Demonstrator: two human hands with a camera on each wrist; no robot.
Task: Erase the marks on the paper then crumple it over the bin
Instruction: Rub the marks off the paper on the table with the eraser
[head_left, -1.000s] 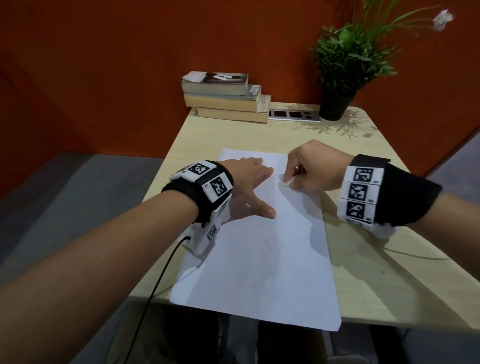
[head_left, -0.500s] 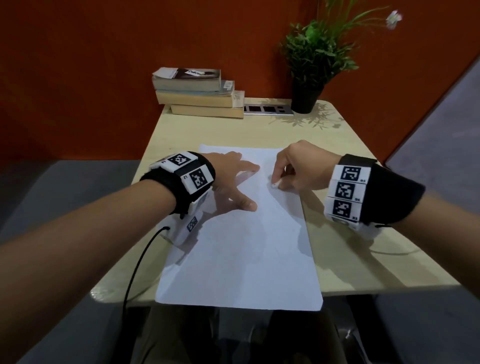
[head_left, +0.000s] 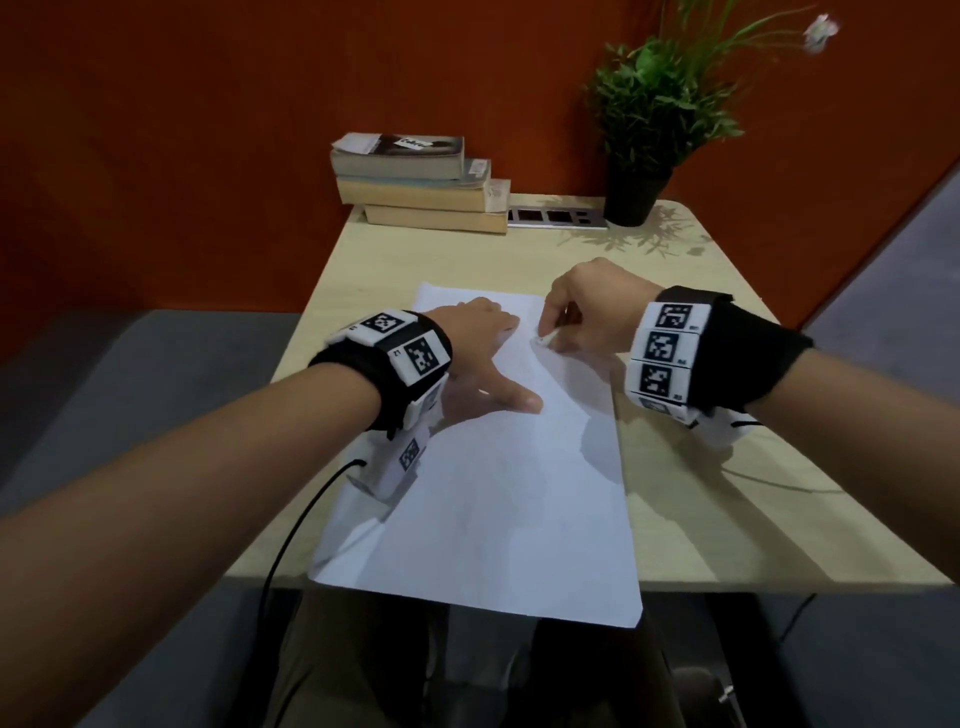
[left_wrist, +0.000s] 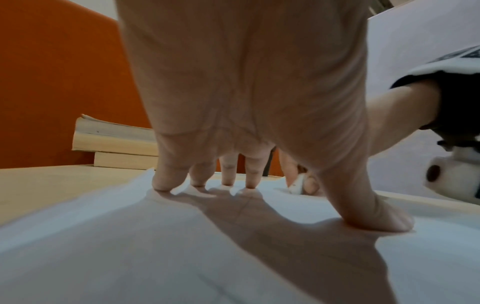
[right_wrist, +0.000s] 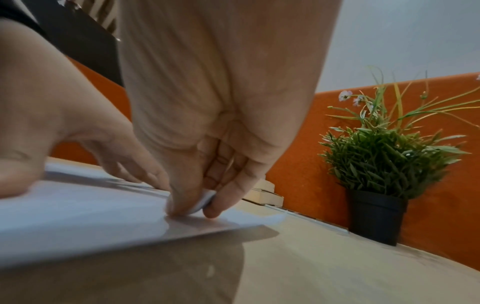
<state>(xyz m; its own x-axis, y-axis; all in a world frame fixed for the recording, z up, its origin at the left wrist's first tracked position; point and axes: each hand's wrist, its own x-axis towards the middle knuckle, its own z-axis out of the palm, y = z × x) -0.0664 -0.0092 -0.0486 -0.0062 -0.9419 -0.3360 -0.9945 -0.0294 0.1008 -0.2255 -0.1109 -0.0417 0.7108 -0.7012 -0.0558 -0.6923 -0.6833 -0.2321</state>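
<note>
Since the earlier frame, we have hardly shifted our hands. No writing is legible. Our left hand (head_left: 475, 358) presses the paper (head_left: 498, 499) flat on the table (head_left: 727, 499) with fingers spread. Our right hand (head_left: 592, 312) pinches a white eraser (head_left: 546, 340) against the sheet's far end.

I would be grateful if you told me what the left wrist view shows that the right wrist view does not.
Only the left wrist view shows the left hand's fingertips and thumb pressing the paper flat. Only the right wrist view shows the potted plant and the paper's right edge raised off the table. Both show the right hand pinching the white eraser against the paper, and the books.
</note>
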